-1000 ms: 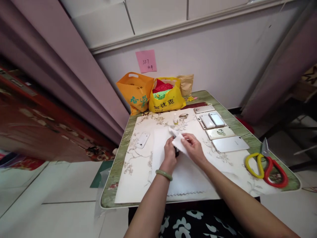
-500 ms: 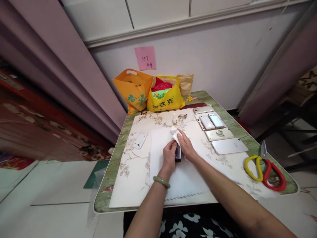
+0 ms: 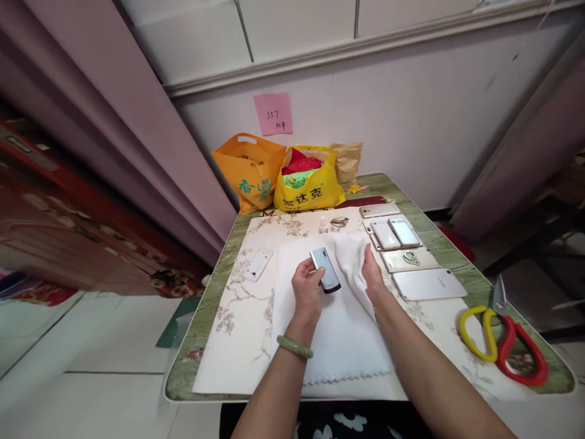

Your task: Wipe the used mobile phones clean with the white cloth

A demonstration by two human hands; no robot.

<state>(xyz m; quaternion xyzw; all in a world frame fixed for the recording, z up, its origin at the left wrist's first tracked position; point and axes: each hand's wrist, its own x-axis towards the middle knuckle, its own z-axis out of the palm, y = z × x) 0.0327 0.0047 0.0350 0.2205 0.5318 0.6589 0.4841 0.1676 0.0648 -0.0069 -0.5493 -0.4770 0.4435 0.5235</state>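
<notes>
In my left hand (image 3: pixel 307 283) is a small blue-silver mobile phone (image 3: pixel 325 274) with a dark lower end. My thumb lies across its back, and the other fingers are mostly hidden at its left edge. My right hand (image 3: pixel 372 274) is closed on a raised, folded part of the white cloth (image 3: pixel 350 259), with most of its fingers hidden by the hand and the folds. The rest of the cloth lies flat under both hands. A white phone (image 3: pixel 259 266) rests left of the cloth. Beyond it stand a small bottle (image 3: pixel 323 225) and folded glasses (image 3: pixel 339 222).
Several phones lie in a column at the right, the nearest a silver phone (image 3: pixel 429 285). Scissors (image 3: pixel 503 338) with yellow and red handles rest by the right edge. An orange bag (image 3: pixel 249 174), a yellow bag (image 3: pixel 311 192) and a brown packet (image 3: pixel 347 161) stand at the back.
My hands have moved apart. The right hand has drawn the cloth off the phone to the right, and the phone now shows its back in my left hand.
</notes>
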